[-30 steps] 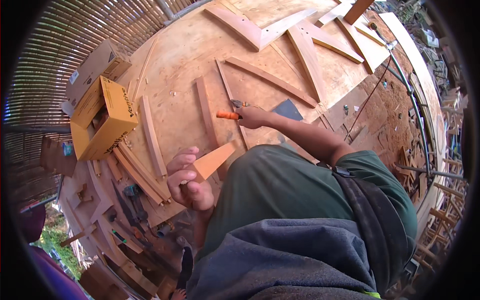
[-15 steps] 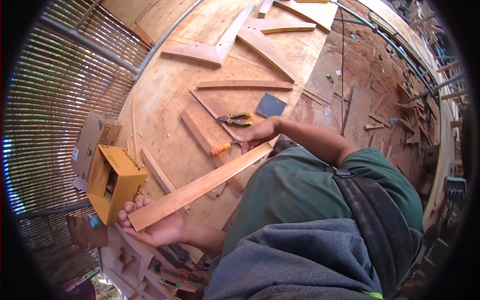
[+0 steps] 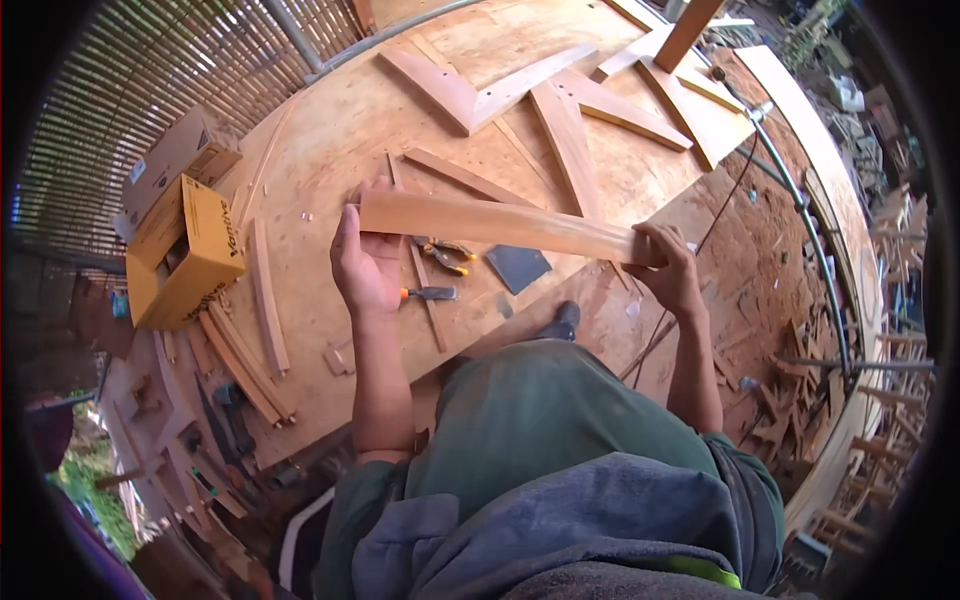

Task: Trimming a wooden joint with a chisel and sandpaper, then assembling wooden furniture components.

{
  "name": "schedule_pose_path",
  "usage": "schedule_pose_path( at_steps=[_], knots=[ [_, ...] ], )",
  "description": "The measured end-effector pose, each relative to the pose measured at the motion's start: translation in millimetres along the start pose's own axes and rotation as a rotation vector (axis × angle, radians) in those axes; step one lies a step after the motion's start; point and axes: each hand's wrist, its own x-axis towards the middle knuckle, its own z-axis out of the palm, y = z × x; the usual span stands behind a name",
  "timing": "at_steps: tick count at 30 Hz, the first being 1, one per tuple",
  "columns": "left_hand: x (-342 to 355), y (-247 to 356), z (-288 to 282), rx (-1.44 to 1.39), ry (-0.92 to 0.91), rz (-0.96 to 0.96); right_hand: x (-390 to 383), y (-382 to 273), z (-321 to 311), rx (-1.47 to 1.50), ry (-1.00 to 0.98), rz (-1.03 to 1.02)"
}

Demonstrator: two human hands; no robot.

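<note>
A long flat wooden plank [image 3: 500,225] is held up across the front of me, its far left end a little higher than its right. My left hand [image 3: 368,262] is closed round its left end, the thumb along the edge and the fingers partly hidden behind. At the other end, my right hand [image 3: 668,268] grips the plank with its fingers over the face. Under and just nearer than the plank lie pliers [image 3: 447,257] with black and yellow handles, a chisel [image 3: 432,293] with an orange handle, and a dark square sheet [image 3: 517,268].
The plywood worktop [image 3: 320,270] carries angled wooden frame pieces [image 3: 472,105] at the back and loose strips [image 3: 268,300] at the left. An open yellow carton [image 3: 185,260] stands near the left edge. Wood scraps [image 3: 800,385] lie on the ground to the right.
The plank has risen and swung from slanting beside my body to lying crosswise ahead. My right hand has left the chisel area and now grips the right end; the chisel lies turned.
</note>
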Motion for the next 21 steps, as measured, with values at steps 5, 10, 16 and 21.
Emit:
schedule_pose_path(
  at_steps=[5, 10, 16, 21],
  knots=[
    [-7.6, -77.5, 56.8, 0.087, 0.129, 0.065, 9.3, 88.7, -41.1, -0.045, 0.128, -0.170],
    [-7.9, -135.1, 96.5, -0.133, 0.101, -0.051, 32.6, 147.5, -91.6, -0.066, 0.070, -0.188],
    [23.6, -187.9, 112.0, -0.195, 0.212, -0.113, 81.7, 172.1, -160.0, -0.099, 0.128, -0.209],
    [84.5, -238.2, 114.5, -0.381, 0.270, -0.223, 148.6, 182.5, -154.5, 1.058, 0.274, -0.017]
  ],
)
